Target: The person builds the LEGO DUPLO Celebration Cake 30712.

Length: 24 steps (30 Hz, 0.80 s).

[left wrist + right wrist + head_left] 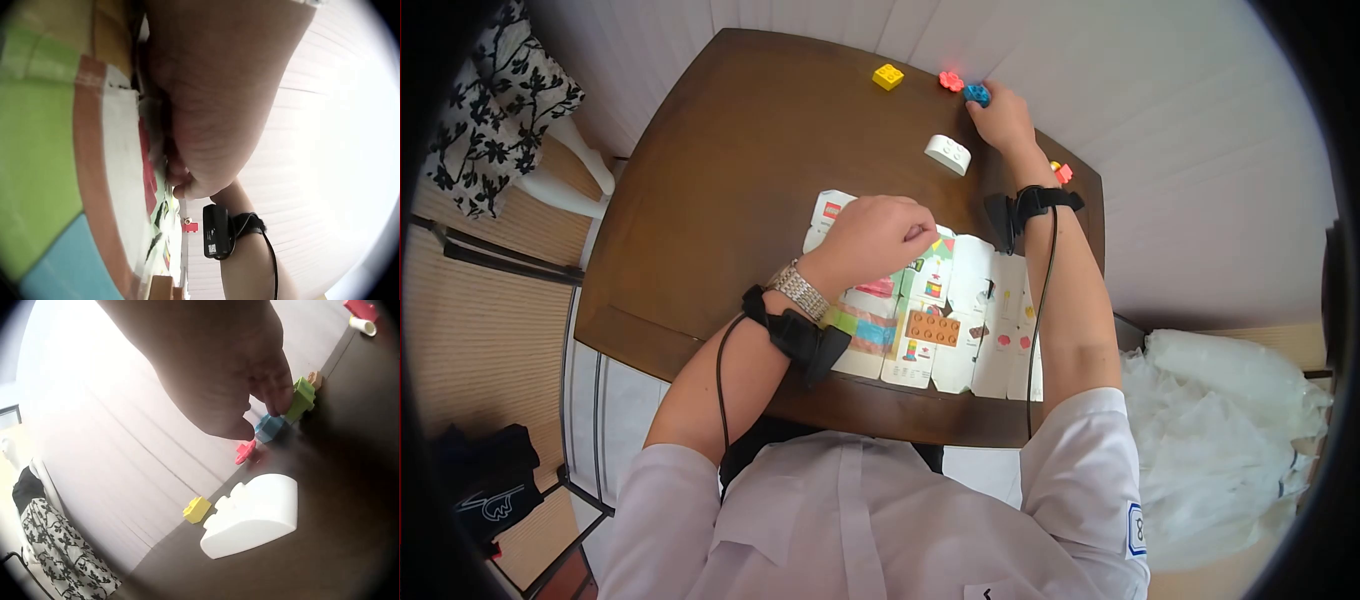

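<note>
At the table's far right edge my right hand point(1006, 118) pinches a small blue toy brick point(977, 95) between thumb and fingers. In the right wrist view, a green brick point(302, 399) stands right beside the fingertips. A pink flower-shaped piece point(245, 452) lies by the thumb. My left hand point(878, 238) rests with loosely curled fingers over the unfolded printed sheet point(958, 355), and no piece shows in it. An orange-brown brick point(932, 328) with several studs lies on that sheet.
A white rounded brick point(948, 154) lies between the sheet and my right hand. Further left at the back is a yellow brick point(888, 77). Beyond my right wrist sits a red piece point(1062, 172). A pale wall point(1140, 120) borders the table's far side.
</note>
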Each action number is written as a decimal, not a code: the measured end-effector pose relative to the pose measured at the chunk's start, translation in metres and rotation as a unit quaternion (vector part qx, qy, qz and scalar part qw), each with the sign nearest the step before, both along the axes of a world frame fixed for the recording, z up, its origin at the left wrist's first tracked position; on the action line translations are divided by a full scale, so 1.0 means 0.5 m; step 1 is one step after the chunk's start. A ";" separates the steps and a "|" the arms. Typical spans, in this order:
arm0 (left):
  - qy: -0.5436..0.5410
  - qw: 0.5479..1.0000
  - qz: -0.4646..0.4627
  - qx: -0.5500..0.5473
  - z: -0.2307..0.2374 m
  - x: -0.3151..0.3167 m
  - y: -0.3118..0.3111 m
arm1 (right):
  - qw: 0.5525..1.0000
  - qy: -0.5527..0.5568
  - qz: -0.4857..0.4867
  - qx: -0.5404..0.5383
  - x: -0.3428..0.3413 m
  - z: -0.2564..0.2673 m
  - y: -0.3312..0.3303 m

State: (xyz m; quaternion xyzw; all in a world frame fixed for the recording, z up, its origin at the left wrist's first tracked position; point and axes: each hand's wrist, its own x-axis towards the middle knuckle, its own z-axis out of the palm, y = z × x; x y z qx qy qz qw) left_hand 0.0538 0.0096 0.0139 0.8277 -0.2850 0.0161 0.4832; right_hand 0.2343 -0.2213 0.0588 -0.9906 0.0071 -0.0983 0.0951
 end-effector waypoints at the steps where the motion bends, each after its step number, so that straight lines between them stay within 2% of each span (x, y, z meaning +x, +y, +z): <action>1: 0.001 1.000 0.000 -0.008 -0.004 0.000 0.000 | 0.999 0.009 -0.011 -0.029 0.004 -0.003 0.008; 4: 0.001 1.000 0.004 -0.016 -0.002 -0.001 0.001 | 0.998 0.014 -0.045 -0.049 0.000 0.001 0.033; 14: 0.014 1.000 -0.001 0.000 0.008 -0.004 0.003 | 0.998 0.023 -0.042 -0.041 -0.009 -0.001 0.038; 16: 0.018 1.000 0.002 0.001 0.004 0.000 0.004 | 0.999 -0.031 -0.018 0.004 -0.020 -0.004 0.038; 17: -0.016 1.000 0.008 -0.012 -0.006 0.003 0.002 | 1.000 -0.026 -0.016 0.004 -0.032 -0.005 0.037; 19: -0.032 0.999 0.012 -0.025 -0.024 0.005 0.000 | 0.988 -0.126 0.058 0.072 -0.079 -0.009 0.031; 22: -0.018 1.000 0.008 0.004 -0.028 0.009 0.002 | 0.969 -0.046 0.138 0.201 -0.192 0.010 0.024; 24: -0.005 1.000 0.006 0.016 -0.019 0.007 0.005 | 0.938 -0.005 0.192 0.287 -0.294 0.016 0.024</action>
